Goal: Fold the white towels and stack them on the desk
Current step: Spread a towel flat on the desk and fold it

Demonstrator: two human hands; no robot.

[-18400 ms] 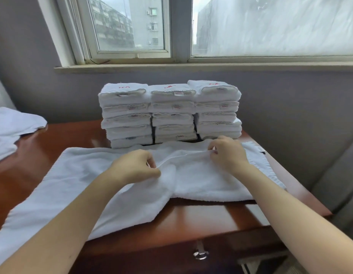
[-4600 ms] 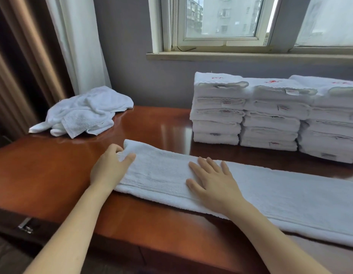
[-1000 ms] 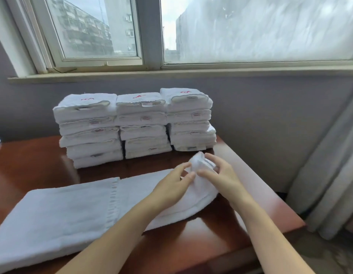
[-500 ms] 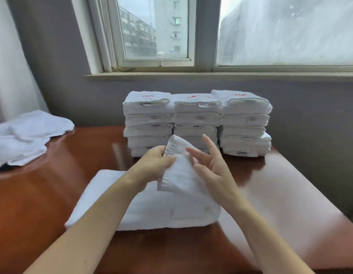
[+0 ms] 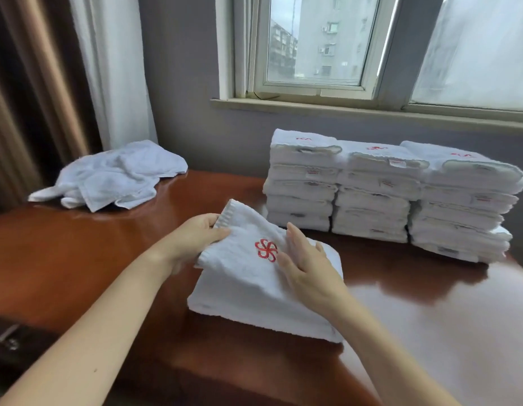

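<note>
Towel (image 5: 254,291) axis near-right to far-left, far end in left hand (image 5: 192,238) grip, right hand (image 5: 308,266) flat atop

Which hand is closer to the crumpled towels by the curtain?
Left. The left hand holds up one end of the folded towel, in front and right of the crumpled towels; the right hand rests farther right.

left hand (image 5: 192,240) fingers partly behind towel (image 5: 254,288), stack labels (image 5: 396,163) unreadable
</note>
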